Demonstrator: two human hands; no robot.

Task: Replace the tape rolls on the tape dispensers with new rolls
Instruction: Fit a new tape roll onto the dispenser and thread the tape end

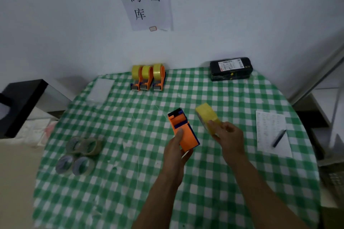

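Holding the orange tape dispenser [183,132] in our left hand [176,154] over the middle of the green-checked table [130,182]: thumb pressed on its top face, fingers curled under it. Our right hand [229,138] grips the yellow tape roll [205,114], thumb and fingers wrapped round its near end. The roll sits just right of the dispenser, not touching it.

3 loaded dispensers [148,78], each with a yellow roll, stand side by side at the far edge by the wall. 4 greyish rolls [80,154] lie clustered near the left edge. Black parcel [230,69] with a white label at far right. Pen [278,138] lies on a paper sheet [270,122] at right. White card [101,89] at far left.
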